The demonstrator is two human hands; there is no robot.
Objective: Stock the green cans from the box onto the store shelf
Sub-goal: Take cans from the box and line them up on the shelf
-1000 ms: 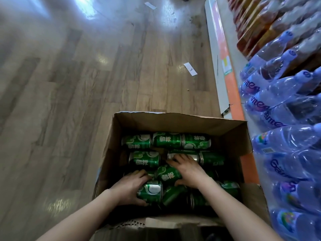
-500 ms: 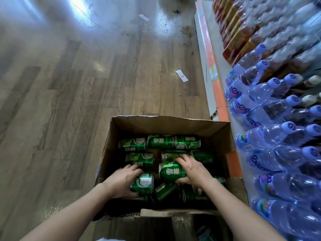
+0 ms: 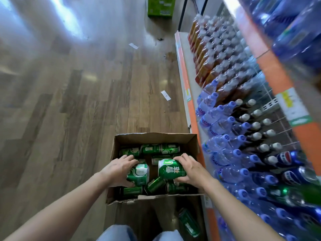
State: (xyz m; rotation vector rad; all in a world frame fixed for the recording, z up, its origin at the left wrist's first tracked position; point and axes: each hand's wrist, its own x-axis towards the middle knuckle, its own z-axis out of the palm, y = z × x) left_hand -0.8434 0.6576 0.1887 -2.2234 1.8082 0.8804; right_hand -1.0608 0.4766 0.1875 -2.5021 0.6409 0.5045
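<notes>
An open cardboard box [image 3: 156, 137] sits on the wooden floor and holds several green cans lying on their sides. My left hand [image 3: 118, 168] grips one green can [image 3: 139, 173] by its end, raised above the others. My right hand [image 3: 190, 168] holds a second green can [image 3: 171, 168], also lifted over the pile. More cans [image 3: 159, 148] lie along the box's far side. The store shelf [image 3: 194, 117] with its orange edge runs along the right.
The shelf holds rows of blue-capped water bottles [image 3: 224, 122], orange drink bottles [image 3: 208, 54] and cola bottles [image 3: 288, 159]. One green can [image 3: 188, 222] lies on the floor near my knees. A green carton [image 3: 160, 7] stands far down the aisle. Paper scraps [image 3: 165, 95] lie on the floor.
Both hands have closed on a can each and lifted them above the pile. The camera has tilted up, showing more of the aisle and shelf.
</notes>
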